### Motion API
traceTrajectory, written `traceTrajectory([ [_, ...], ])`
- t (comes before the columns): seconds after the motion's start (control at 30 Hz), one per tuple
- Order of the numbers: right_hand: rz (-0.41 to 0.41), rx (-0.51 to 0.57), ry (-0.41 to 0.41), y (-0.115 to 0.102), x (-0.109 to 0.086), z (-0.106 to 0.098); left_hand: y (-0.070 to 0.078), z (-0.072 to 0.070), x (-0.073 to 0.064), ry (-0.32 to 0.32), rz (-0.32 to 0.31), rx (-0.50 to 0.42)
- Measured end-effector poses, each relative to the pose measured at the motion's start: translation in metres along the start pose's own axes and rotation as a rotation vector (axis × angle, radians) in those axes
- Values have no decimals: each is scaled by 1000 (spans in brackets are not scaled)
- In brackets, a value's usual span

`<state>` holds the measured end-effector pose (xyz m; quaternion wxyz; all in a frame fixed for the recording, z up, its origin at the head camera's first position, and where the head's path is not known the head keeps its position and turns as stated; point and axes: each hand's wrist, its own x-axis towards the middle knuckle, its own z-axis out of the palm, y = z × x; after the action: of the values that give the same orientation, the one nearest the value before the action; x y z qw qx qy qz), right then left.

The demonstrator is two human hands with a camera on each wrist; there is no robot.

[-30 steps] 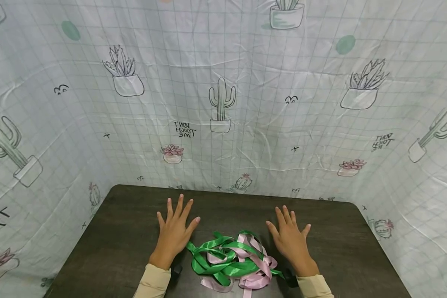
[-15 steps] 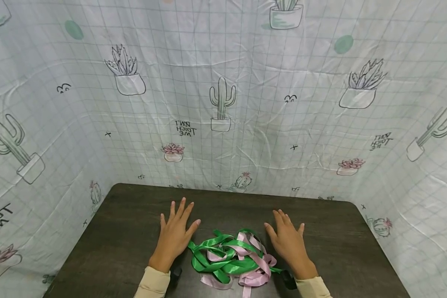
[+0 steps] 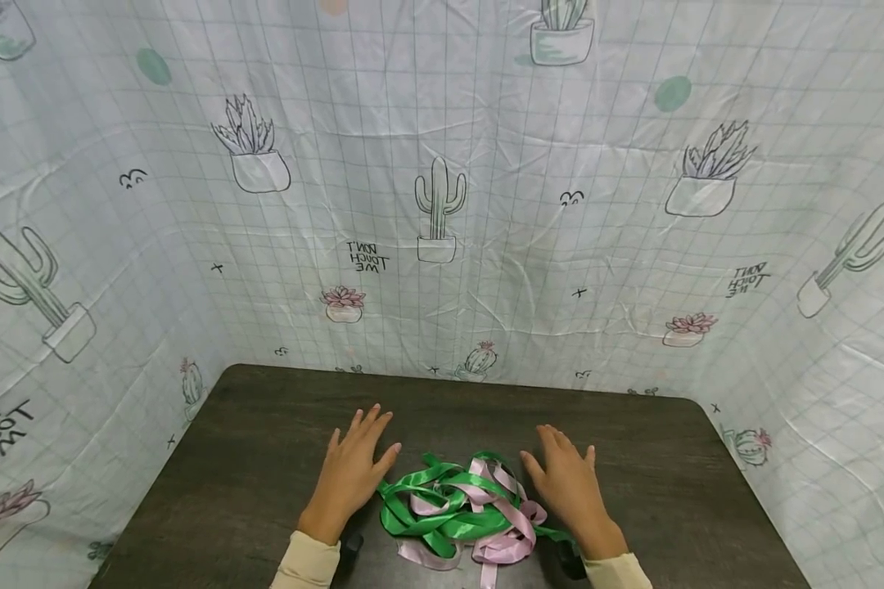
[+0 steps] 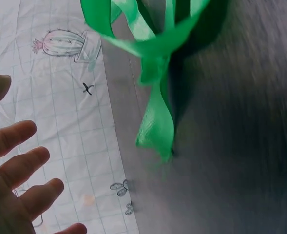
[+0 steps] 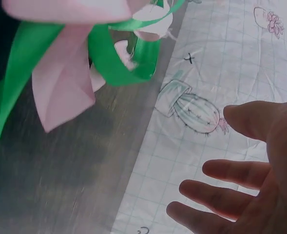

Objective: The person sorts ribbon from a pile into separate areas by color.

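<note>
A tangled heap of satin ribbon lies on the dark table, green ribbon (image 3: 479, 528) looped through pink ribbon (image 3: 504, 548). My left hand (image 3: 349, 470) is to the left of the heap, palm down with fingers spread and holding nothing. On the other side, my right hand (image 3: 570, 483) is likewise spread and holds nothing. A loose end of green ribbon (image 4: 155, 129) shows in the left wrist view, apart from the fingers (image 4: 33, 158). In the right wrist view, pink ribbon (image 5: 65, 83) and green loops appear beyond the thumb (image 5: 248, 119).
The dark wooden table (image 3: 228, 466) has rounded far corners. A white grid-patterned cloth (image 3: 516, 270) printed with cacti hangs behind it and along both sides. Small dark wrist devices sit under each wrist, the left device (image 3: 351, 546) close to the ribbon heap.
Both hands have drawn slightly back toward the person and inward toward the ribbon heap, with the fingers a little closer together. The ribbons lie as before.
</note>
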<state>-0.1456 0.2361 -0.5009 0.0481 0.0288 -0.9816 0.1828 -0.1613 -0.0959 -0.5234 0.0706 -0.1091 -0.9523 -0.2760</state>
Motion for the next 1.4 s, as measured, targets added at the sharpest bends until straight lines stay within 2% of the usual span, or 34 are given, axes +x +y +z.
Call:
traceTrajectory([
  [0.2, -21, 2, -6, -6, -3, 2, 10, 2, 1, -8, 48, -18],
  [0.43, -36, -14, -16, -11, -5, 7, 20, 5, 4, -14, 94, 2],
  [0.63, -42, -23, -51, -13, -7, 13, 26, 12, 6, -9, 168, 6],
  [0.8, -76, -23, -53, -18, -13, 17, 33, 17, 8, -63, 226, 9],
  [1.07, -203, 6, -19, -29, -21, 25, 41, 22, 10, -117, 299, 74],
  [1.2, -260, 2, -24, -33, -23, 32, 45, 27, 9, -165, 337, 93],
  [1.4, -285, -1, -45, -36, -26, 40, 47, 33, 9, -203, 376, 92],
])
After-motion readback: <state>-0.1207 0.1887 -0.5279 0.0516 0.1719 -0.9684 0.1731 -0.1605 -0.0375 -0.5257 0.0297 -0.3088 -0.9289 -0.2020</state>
